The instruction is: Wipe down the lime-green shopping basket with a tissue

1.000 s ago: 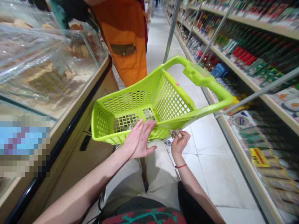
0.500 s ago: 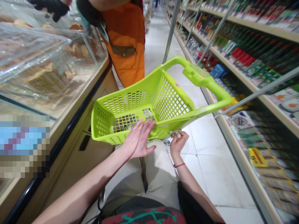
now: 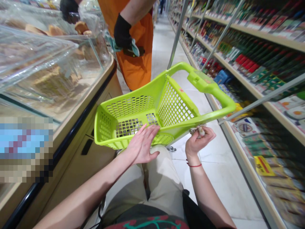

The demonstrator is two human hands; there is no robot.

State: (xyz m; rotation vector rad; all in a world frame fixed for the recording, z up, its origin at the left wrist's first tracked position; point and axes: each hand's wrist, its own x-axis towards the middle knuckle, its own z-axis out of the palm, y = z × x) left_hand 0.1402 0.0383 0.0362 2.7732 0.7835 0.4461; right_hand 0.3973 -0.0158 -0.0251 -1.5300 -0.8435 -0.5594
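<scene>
At the bottom of the frame, the person's patterned top (image 3: 152, 222) shows above pale trousers (image 3: 164, 171). The left hand (image 3: 143, 144), at the centre, is spread open, with its fingers laid over the near rim of a bright green shopping basket (image 3: 159, 87). To the right of it, the right hand (image 3: 199, 142) is closed round a small crumpled pale wad (image 3: 201, 131), just under the near arm of the basket's handle (image 3: 202, 79); whether the wad is cloth or paper I cannot tell. A red bracelet (image 3: 194, 165) circles that wrist. The basket fills the middle of the frame, tilted, its long handle reaching towards the right, above white floor tiles (image 3: 214, 181).

On the left runs a counter edged with a dark rail (image 3: 78, 119), bearing clear cases with a wrapped loaf (image 3: 53, 82) inside; a patch at the left edge is blurred out. On the right, shelves rise behind metal bars, with a yellow price label (image 3: 264, 165) low down and red packets (image 3: 247, 65) higher up. Beyond the basket, at the upper centre, a co-worker in orange clothing (image 3: 140, 71) holds a teal cloth (image 3: 133, 48) in one black-gloved hand (image 3: 122, 31); the other gloved hand (image 3: 70, 11) is over the breads at the upper left. Farthest off, a dark figure (image 3: 162, 6) stands up the aisle.
</scene>
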